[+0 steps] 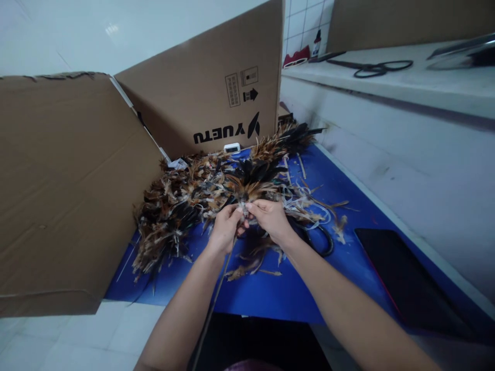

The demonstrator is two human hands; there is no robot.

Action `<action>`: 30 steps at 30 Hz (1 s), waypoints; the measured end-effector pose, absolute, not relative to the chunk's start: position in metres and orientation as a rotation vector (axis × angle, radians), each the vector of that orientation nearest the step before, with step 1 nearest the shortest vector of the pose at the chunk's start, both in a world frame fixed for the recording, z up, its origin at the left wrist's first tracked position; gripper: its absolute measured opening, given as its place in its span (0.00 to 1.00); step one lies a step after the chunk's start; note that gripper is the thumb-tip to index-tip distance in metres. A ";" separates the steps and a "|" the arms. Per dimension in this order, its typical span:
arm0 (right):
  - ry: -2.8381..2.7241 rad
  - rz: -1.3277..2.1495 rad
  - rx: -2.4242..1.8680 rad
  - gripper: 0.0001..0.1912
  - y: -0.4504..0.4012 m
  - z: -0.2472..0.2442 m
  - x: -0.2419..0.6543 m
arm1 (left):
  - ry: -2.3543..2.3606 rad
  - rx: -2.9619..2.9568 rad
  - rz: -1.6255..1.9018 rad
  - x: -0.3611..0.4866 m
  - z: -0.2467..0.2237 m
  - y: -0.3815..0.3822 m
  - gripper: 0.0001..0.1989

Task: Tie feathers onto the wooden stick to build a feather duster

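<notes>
Here, over the blue table [278, 296], left hand [225, 228] and right hand [271, 220] sit together, both pinching the near end of a feather bunch [253, 186], presumably to hold its base tight while it fans freely toward the far cardboard [174, 93].

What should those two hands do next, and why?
Perhaps the left hand and right hand should press the pale feather bases snugly together, since both seem to pinch there while dark and brown feathers fan out beyond them.
</notes>
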State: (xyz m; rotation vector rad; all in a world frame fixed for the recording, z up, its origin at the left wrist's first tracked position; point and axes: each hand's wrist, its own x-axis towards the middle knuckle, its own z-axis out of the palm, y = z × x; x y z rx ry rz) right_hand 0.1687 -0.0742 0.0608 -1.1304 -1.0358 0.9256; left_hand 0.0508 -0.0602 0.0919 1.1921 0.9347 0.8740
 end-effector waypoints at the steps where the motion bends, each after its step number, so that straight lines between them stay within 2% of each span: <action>1: -1.048 0.909 -1.139 0.15 -0.073 0.060 0.169 | 0.936 1.248 0.867 0.049 0.091 -0.059 0.13; 9: -1.153 0.747 -1.323 0.17 -0.072 0.053 0.170 | 1.377 2.134 0.969 0.047 0.081 -0.066 0.14; 14: -1.208 0.567 -1.465 0.20 -0.072 0.053 0.166 | 1.417 2.422 1.031 0.055 0.069 -0.068 0.14; 17: -1.135 0.650 -1.411 0.22 -0.072 0.055 0.165 | 1.469 2.497 1.047 0.060 0.062 -0.068 0.16; 23: -0.898 0.925 -1.252 0.18 -0.076 0.066 0.164 | 1.335 2.354 1.103 0.058 0.075 -0.075 0.17; 30: -0.819 1.014 -1.138 0.16 -0.078 0.070 0.163 | 1.065 1.549 1.008 0.048 0.095 -0.067 0.13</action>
